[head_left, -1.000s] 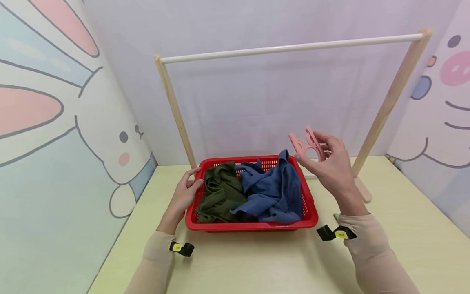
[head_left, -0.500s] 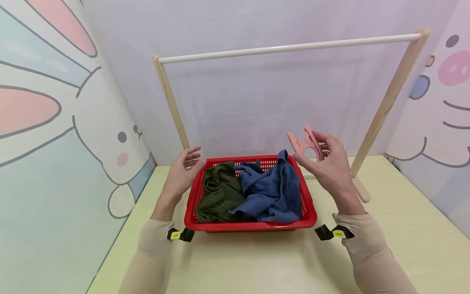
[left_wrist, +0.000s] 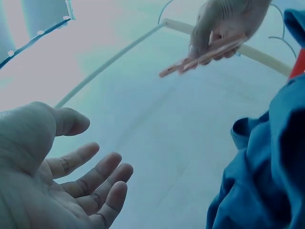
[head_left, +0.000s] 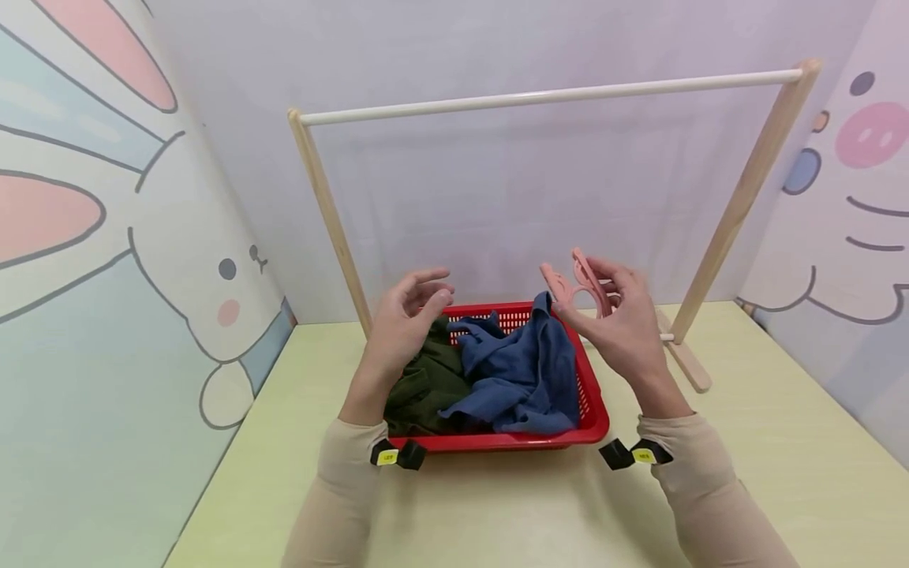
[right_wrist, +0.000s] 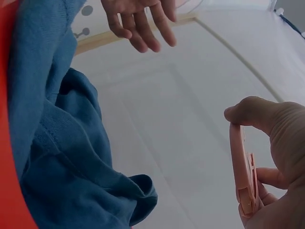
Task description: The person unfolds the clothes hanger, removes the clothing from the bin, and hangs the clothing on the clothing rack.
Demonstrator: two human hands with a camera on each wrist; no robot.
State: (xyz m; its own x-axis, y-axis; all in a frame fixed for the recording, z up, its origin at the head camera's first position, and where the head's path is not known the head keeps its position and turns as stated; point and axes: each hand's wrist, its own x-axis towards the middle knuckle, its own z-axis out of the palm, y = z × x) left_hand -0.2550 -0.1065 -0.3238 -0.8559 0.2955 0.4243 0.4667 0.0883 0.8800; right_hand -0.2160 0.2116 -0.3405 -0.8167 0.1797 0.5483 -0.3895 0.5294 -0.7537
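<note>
In the head view my right hand (head_left: 628,327) grips a large pink plastic clothes peg (head_left: 589,278) between thumb and fingers, above the right rim of a red basket (head_left: 497,443). The peg's two arms spread apart at the top, with a round opening between them. My left hand (head_left: 405,319) is raised over the basket's left side, holding nothing, its fingers spread and slightly bent in the left wrist view. Dark green cloth (head_left: 429,386) and blue cloth (head_left: 521,375) lie crumpled in the basket. The left hand and forearm hide part of the green cloth.
Behind the basket stands a drying rack with a white top bar (head_left: 547,96) and wooden posts (head_left: 746,201). Its wooden foot (head_left: 685,363) rests on the pale yellow table (head_left: 753,410). Walls with cartoon animals (head_left: 188,260) enclose both sides.
My left hand has let go of the basket's left rim, lifted, and moved right over the green cloth. My right hand keeps the peg in nearly the same place.
</note>
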